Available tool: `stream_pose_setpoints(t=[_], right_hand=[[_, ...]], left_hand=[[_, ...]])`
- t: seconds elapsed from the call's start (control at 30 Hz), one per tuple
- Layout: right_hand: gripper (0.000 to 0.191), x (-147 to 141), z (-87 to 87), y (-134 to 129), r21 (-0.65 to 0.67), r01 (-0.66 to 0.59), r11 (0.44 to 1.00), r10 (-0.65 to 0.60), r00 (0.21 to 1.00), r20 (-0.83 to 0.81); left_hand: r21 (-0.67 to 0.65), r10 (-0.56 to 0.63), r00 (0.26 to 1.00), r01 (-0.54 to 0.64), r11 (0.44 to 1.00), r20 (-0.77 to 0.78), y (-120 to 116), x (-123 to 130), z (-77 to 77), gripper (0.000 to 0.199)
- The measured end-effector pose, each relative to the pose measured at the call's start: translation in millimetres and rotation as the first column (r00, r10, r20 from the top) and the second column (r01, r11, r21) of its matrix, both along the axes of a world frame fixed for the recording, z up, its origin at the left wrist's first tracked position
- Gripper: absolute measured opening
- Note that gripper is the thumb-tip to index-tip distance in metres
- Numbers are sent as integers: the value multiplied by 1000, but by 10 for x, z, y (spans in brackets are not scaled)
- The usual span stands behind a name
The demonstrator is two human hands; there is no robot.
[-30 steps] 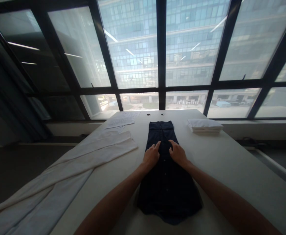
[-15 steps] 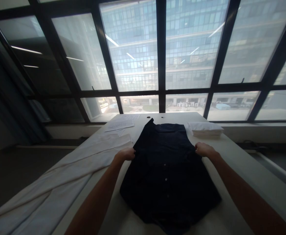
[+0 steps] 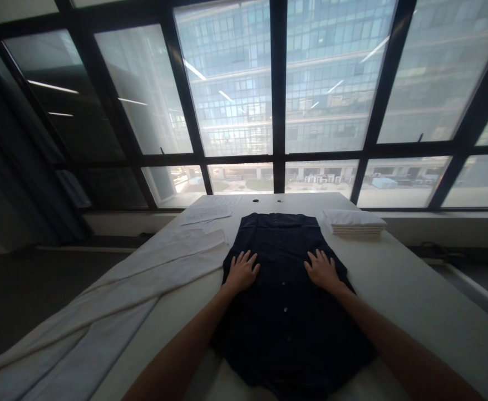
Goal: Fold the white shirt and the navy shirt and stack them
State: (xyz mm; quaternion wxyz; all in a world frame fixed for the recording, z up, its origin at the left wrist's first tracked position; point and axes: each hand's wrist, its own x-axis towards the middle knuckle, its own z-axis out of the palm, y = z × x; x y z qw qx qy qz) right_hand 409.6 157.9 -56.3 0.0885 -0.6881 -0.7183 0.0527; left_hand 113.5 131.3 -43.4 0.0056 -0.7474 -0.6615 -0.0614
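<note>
A dark navy garment, seemingly a button-front shirt (image 3: 283, 245), lies spread on the white table (image 3: 398, 284) in the head view. Several small pale buttons run down its middle, and no sleeves stick out at its sides. My left hand (image 3: 242, 272) rests palm down on the shirt's left half, fingers spread. Over on the right half, my right hand (image 3: 322, 269) lies flat in the same way, fingers apart. Neither hand grips the cloth. The shirt's lower hem fades into shadow near the bottom of the view.
Pale long cloths (image 3: 156, 278) cover the table's left side. Behind them lie printed papers (image 3: 208, 213). A stack of folded white cloth (image 3: 354, 221) sits at the right. Two small dark items, one a round disc (image 3: 256, 200), are at the far edge, before large windows.
Both hands have let go of the shirt's side edges and moved inward onto it, fingers spreading. The raised corner at its far left now lies flat.
</note>
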Motion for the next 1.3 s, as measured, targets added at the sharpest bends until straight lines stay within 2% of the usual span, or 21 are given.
stream_pose_setpoints(t=[0.63,0.97,1.3], right_hand=[[56,18,-29,-9,39,-7,999,9,998,-60],[55,16,-29,-35,60,-4,998,8,998,-70],[54,18,-10,-58,64,-8,998,14,996,-92]], left_hand=[[43,3,1000,-3,999,13,24,-42,-62,53],[50,11,1000,-13,999,28,3,-6,-3,51],[96,15,999,-19,995,40,-1,4,-25,49]])
